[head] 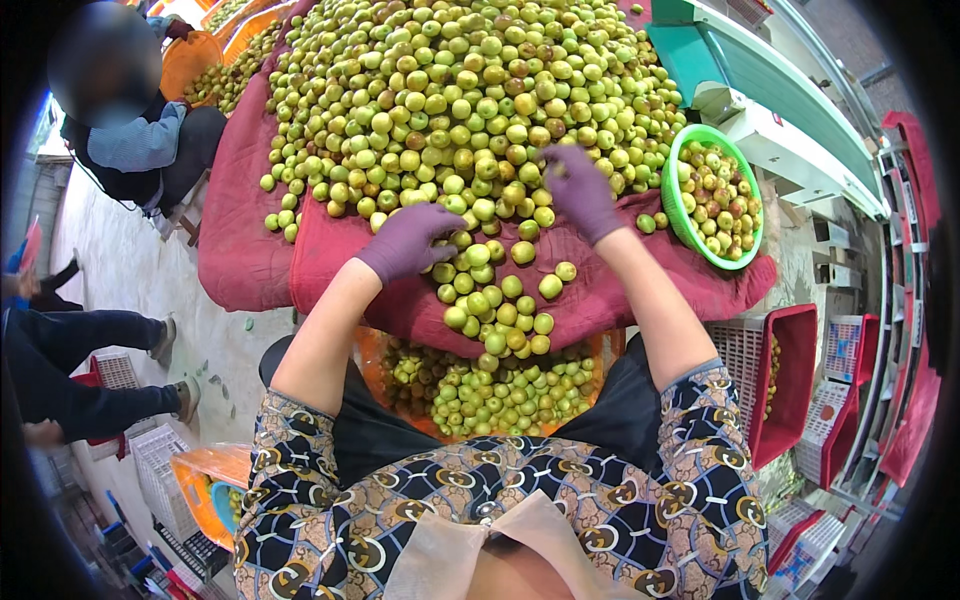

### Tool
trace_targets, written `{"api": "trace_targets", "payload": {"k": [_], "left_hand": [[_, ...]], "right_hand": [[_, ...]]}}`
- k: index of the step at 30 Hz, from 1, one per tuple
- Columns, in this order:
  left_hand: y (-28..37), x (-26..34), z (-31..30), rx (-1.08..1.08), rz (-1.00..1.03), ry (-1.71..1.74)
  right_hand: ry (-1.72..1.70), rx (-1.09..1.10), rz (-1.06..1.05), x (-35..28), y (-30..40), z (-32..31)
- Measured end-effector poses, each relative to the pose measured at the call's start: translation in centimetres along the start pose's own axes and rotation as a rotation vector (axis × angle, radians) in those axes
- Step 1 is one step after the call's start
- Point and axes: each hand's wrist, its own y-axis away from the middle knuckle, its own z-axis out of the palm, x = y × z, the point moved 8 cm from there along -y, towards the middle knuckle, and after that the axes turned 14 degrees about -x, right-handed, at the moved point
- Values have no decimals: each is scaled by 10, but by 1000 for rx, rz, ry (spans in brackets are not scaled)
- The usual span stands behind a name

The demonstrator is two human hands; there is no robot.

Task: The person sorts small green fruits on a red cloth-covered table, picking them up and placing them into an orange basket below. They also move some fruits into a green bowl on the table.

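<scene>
A large heap of green and brownish jujube-like fruits (pixel 450 97) lies on a dark red cloth (pixel 247 247). My left hand (pixel 415 240), in a purple glove, rests at the heap's near edge with curled fingers around or beside fruits; whether it grips one is hidden. My right hand (pixel 579 187), gloved alike, reaches into the heap further right, its fingertips among the fruits and partly hidden. Between my forearms, loose fruits (pixel 495 300) trail over the cloth's front edge. Below, between my knees, an orange container (pixel 611 345) holds many more fruits.
A green plastic basket (pixel 667 187) of browner fruits stands at the right, beside a green conveyor (pixel 795 97). Red-lined crates (pixel 795 375) stand lower right. A seated person (pixel 135 142) is at upper left, another person's legs (pixel 97 367) at left, near white crates (pixel 157 472).
</scene>
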Motion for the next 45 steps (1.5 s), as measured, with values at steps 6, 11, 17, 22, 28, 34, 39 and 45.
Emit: {"api": "trace_targets", "payload": {"k": [6, 11, 17, 22, 28, 34, 39, 45], "left_hand": [[13, -26, -39, 405, -161, -200], [-1, -29, -18, 205, -171, -130], [-3, -12, 1, 52, -125, -193], [-4, 11, 14, -41, -26, -135], [12, 27, 25, -189, 166, 37], [15, -22, -8, -4, 94, 507], [19, -82, -6, 81, -177, 232], [-1, -48, 21, -27, -78, 4]], "right_hand": [[201, -173, 55, 14, -45, 1], [94, -266, -12, 21, -29, 41], [7, -508, -24, -27, 2, 62], [-128, -434, -28, -29, 17, 71], [-949, -244, 524, 33, 33, 28], [-1866, 431, 137, 159, 51, -91], [-1001, 35, 35, 133, 60, -72], [-233, -423, -209, -36, 49, 70]]}}
